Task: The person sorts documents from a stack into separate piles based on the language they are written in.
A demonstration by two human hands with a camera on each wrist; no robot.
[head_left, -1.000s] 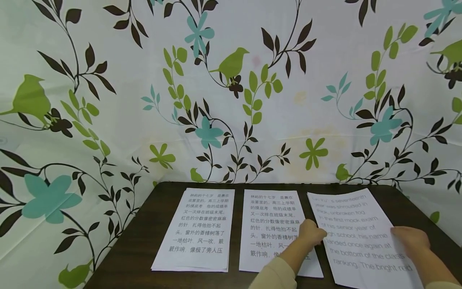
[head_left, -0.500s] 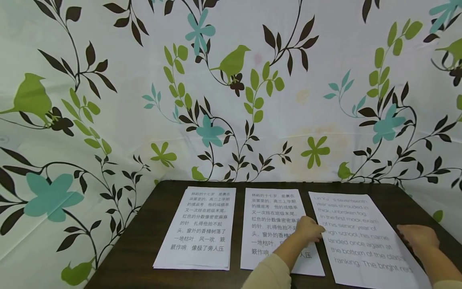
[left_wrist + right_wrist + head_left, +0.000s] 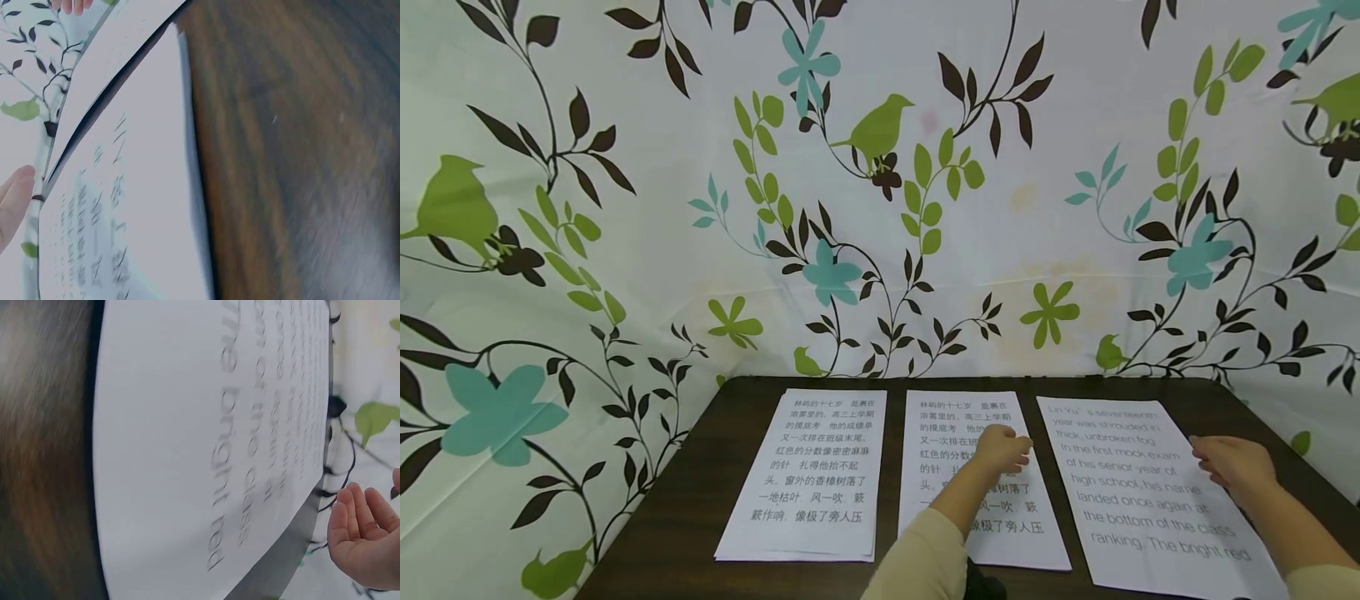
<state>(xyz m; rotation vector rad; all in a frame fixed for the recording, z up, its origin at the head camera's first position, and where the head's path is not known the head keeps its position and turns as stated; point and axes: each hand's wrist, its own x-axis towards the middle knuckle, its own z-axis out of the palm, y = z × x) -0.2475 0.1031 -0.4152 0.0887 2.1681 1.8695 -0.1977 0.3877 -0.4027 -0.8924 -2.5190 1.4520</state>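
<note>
Three printed paper stacks lie in a row. My left hand (image 3: 1002,450) hovers over the middle stack (image 3: 934,492), printed in Chinese, its fingers loosely bent and holding nothing. In the left wrist view only its thumb (image 3: 15,203) shows, beside that stack (image 3: 156,175). At the right edge of the English-printed sheets (image 3: 1131,500) is my right hand (image 3: 1240,471), its fingertips close to the paper's side. The right wrist view shows the relaxed, half-bent fingers of the right hand (image 3: 362,540) with nothing in them, beyond the English page (image 3: 156,450).
Another Chinese-printed stack (image 3: 812,475) lies on the left, its sheets slightly uneven at the lower edge. All rest on a dark wooden table (image 3: 670,517). Behind it hangs a white cloth (image 3: 880,317) patterned with birds, leaves and flowers.
My left hand has left the English sheets' left edge and moved left over the middle stack. My right hand has let go of the right edge and loosened; the lifted sheets lie flat.
</note>
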